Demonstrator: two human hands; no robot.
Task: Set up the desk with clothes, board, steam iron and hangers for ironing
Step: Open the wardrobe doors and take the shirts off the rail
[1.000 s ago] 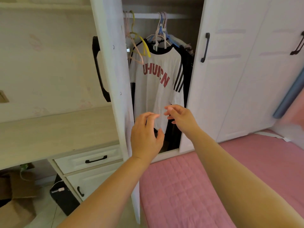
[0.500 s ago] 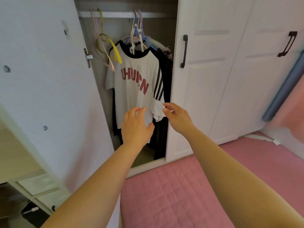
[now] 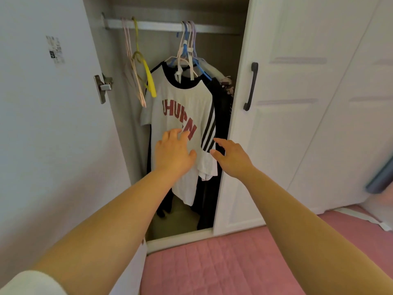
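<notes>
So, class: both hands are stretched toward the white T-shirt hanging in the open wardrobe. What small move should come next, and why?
Probably reach up and lift the shirt's hanger off the rail. The left hand lies open against the white T-shirt, the right hand is open beside its striped sleeve, and neither grips anything, while the shirt hangs from the rail.

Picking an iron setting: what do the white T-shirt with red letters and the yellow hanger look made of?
White T-shirt with red letters: apparently soft matte cotton-type knit, since it drapes in loose folds. Yellow hanger: probably plastic, being smooth, uniformly coloured and slightly shiny.
</notes>
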